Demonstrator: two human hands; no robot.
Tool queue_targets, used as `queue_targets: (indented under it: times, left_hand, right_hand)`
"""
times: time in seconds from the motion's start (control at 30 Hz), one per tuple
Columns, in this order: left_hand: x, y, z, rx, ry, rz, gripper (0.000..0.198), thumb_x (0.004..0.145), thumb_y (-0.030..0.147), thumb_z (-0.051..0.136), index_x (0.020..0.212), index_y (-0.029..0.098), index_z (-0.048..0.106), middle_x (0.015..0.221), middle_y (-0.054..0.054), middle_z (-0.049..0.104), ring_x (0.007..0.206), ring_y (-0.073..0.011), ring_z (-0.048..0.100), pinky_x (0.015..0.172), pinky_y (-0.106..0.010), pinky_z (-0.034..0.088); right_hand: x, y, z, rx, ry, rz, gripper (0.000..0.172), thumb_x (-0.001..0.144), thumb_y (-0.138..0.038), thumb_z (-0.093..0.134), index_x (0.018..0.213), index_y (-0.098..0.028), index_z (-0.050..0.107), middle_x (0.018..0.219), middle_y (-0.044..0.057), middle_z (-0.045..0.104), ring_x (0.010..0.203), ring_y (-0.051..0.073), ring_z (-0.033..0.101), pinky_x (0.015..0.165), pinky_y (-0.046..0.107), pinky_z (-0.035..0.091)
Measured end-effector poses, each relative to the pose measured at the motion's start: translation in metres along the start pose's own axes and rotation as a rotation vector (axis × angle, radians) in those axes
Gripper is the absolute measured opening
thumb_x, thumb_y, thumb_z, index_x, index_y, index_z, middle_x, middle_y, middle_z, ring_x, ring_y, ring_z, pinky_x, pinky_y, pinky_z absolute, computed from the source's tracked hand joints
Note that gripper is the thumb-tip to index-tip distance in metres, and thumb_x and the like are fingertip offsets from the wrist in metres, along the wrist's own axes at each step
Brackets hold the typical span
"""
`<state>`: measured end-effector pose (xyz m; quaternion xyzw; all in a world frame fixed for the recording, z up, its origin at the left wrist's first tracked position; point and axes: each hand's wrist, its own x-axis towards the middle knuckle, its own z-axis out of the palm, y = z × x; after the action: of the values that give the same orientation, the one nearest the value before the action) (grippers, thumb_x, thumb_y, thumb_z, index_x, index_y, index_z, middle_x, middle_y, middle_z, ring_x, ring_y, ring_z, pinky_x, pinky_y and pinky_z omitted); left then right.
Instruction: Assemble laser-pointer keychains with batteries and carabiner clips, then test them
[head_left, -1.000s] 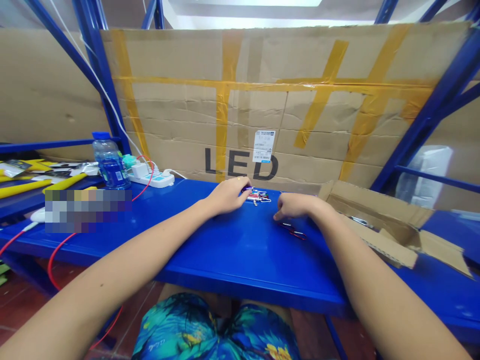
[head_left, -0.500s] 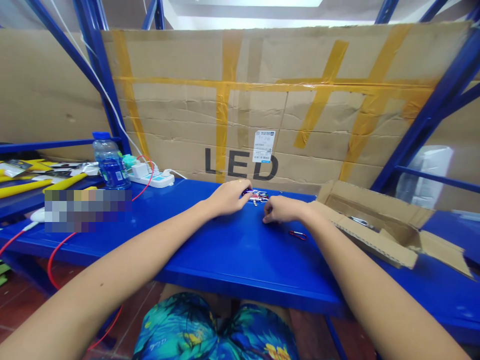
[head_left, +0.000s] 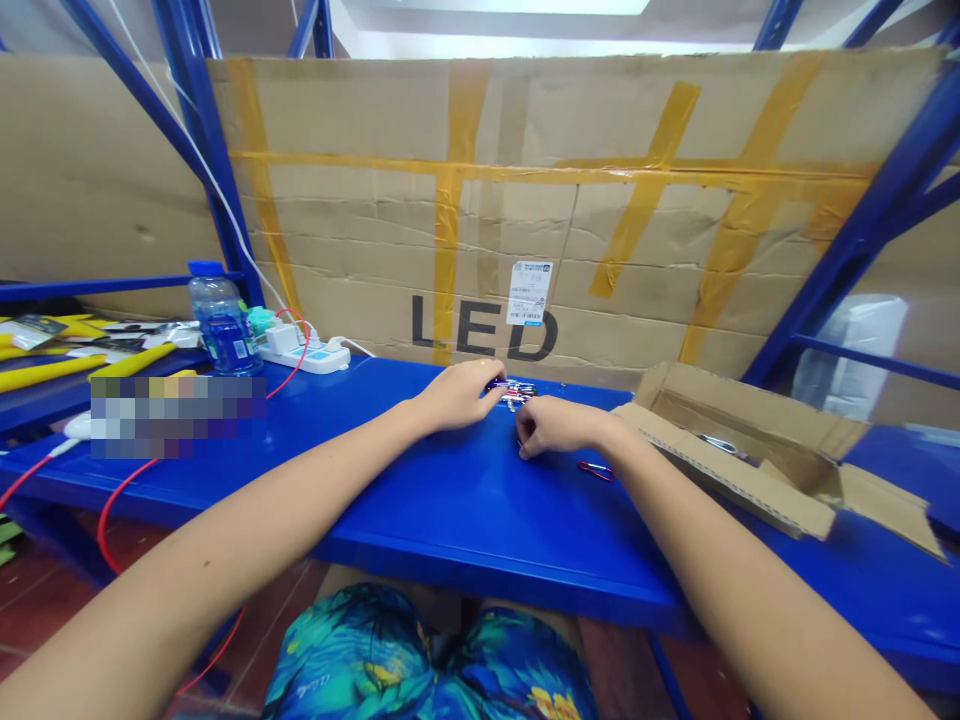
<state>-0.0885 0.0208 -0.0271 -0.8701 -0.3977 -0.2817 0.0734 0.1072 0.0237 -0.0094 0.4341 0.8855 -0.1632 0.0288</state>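
Several small shiny carabiners (head_left: 517, 391) lie in a pile near the back of the blue table (head_left: 450, 500). My left hand (head_left: 463, 393) rests at the pile's left side, its fingers curled at a dark purple piece. My right hand (head_left: 551, 425) is in front and to the right of the pile, low over the table, with its fingers closed together; what they hold, if anything, is hidden. A single red carabiner (head_left: 595, 470) lies on the table to the right of my right hand.
At the right, an open cardboard box (head_left: 750, 490) holds a silvery carabiner. A blue-capped bottle (head_left: 225, 325) and a white power strip (head_left: 315, 357) stand at the back left. Red cable crosses the left side. A large cardboard sheet (head_left: 337, 240) stands behind.
My right hand has shifted slightly left and toward me, its fingertips lower on the table. My left hand stays at the pile.
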Motion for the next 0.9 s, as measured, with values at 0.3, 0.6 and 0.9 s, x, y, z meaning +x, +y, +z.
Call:
queue_targets:
  times: [0.3,0.6,0.9]
  left_hand:
    - [-0.001,-0.001,0.003,0.024,-0.018,-0.001,0.018,0.093,0.028,0.046,0.1,0.017,0.058,0.101,-0.009,0.069,0.09,-0.0232,0.064,0.076,-0.036,0.049]
    - [-0.003,0.004,0.004,0.055,-0.071,-0.057,0.02,0.092,0.03,0.045,0.102,0.018,0.058,0.093,-0.009,0.071,0.08,-0.0239,0.066,0.065,-0.033,0.046]
    - [-0.002,0.002,0.008,-0.109,-0.077,-0.065,0.018,0.089,0.034,0.052,0.089,0.018,0.061,0.083,-0.005,0.07,0.071,-0.0186,0.062,0.06,-0.028,0.038]
  right_hand:
    - [0.011,0.007,0.01,-0.046,0.018,-0.009,0.027,0.065,-0.018,0.066,0.092,-0.018,0.064,0.093,0.007,0.07,0.079,0.021,0.062,0.063,0.029,0.043]
    - [0.015,0.01,0.016,-0.066,0.086,-0.117,0.011,0.08,-0.028,0.056,0.08,-0.018,0.061,0.078,0.005,0.066,0.065,0.016,0.054,0.056,0.027,0.036]
    - [0.009,0.01,0.0,0.414,0.277,-0.199,0.012,0.083,-0.025,0.057,0.074,-0.016,0.057,0.063,0.0,0.06,0.058,0.014,0.057,0.055,0.025,0.043]
